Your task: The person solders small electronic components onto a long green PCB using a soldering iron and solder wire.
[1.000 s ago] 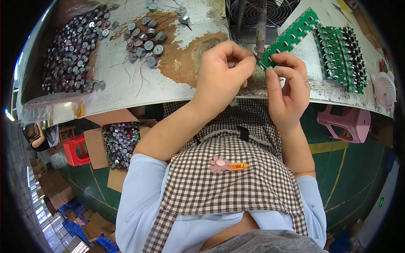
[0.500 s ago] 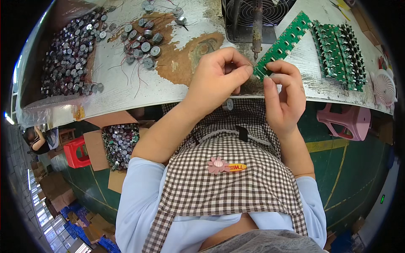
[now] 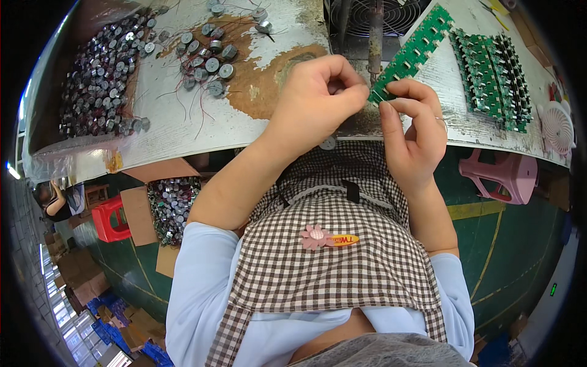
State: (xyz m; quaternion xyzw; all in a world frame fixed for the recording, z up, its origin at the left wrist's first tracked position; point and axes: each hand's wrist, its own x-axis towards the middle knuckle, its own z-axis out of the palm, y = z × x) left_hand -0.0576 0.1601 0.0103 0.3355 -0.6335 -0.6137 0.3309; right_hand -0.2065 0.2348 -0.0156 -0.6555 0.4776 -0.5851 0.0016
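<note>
My left hand [image 3: 321,98] is closed in a pinch at the near end of a long green circuit board [image 3: 413,52]. A small round motor [image 3: 329,144] hangs under it at the table edge; its thin wires seem to run up into the pinch, mostly hidden by the hand. My right hand [image 3: 416,125] grips the same board's near end between thumb and fingers, with the board slanting away to the far right. Just beyond my fingertips, a soldering iron [image 3: 375,40] points downward beside the board, its tip close to the board's near end.
Several loose motors with red wires [image 3: 211,64] lie on the worn table, left of a large bin of motors [image 3: 101,92]. Stacked green boards [image 3: 492,79] and a small white fan [image 3: 556,126] stand at right. Behind the iron is a black fan [image 3: 382,15].
Both hands and the circuit board have shifted slightly away from me, toward the soldering iron. The hanging motor has risen a little along with my left hand.
</note>
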